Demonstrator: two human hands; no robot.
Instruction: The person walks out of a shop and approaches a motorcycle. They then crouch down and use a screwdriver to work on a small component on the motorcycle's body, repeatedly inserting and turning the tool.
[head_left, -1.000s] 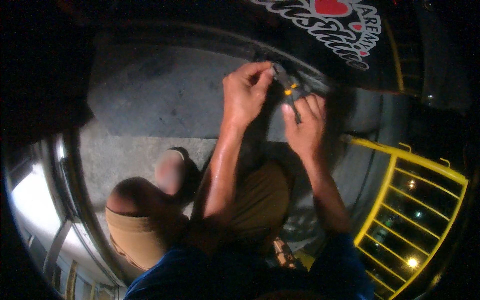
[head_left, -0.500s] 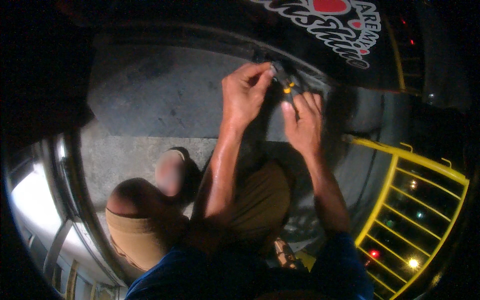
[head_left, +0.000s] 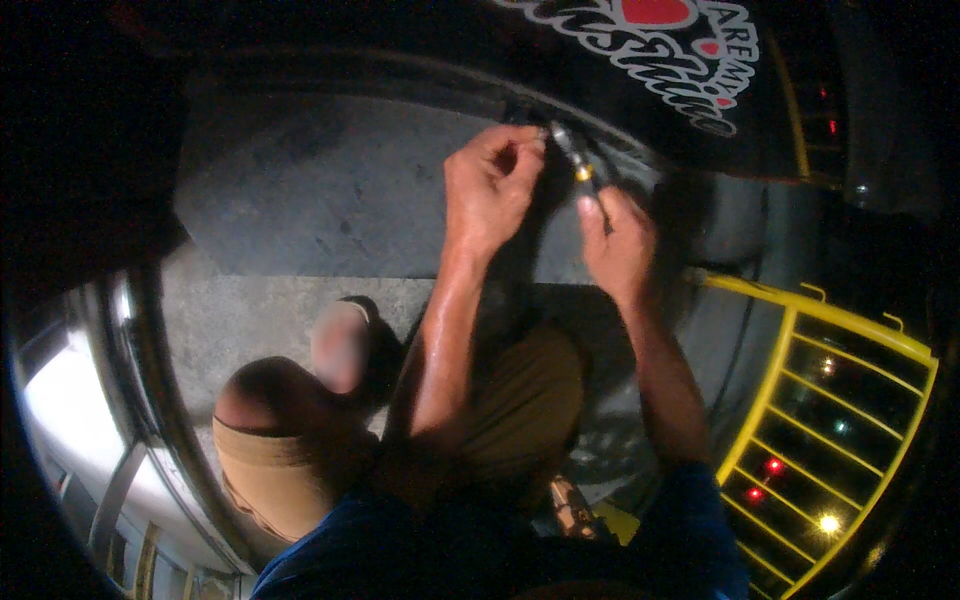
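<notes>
Pliers [head_left: 571, 153] with dark handles and a yellow band are gripped in my right hand [head_left: 619, 240], tilted up toward the left. Their jaws are close beside the pinched fingertips of my left hand [head_left: 483, 190]. Something small [head_left: 541, 133] is between those fingertips, too small to name. Both hands are at the lower edge of a black panel [head_left: 650, 70] with a heart sticker, above a dark grey surface [head_left: 310, 170]. Whether the jaws are open or closed I cannot tell.
A yellow railing [head_left: 780, 330] stands at the right, with small lights showing through it. A bright framed opening [head_left: 75, 385] is at the lower left. My bent knee [head_left: 265, 420] and sandalled foot [head_left: 340, 345] are on and over the concrete floor [head_left: 220, 310].
My right hand has shifted slightly to the right and the pliers' angle has changed a little. My left hand has stayed almost in place, still pinched.
</notes>
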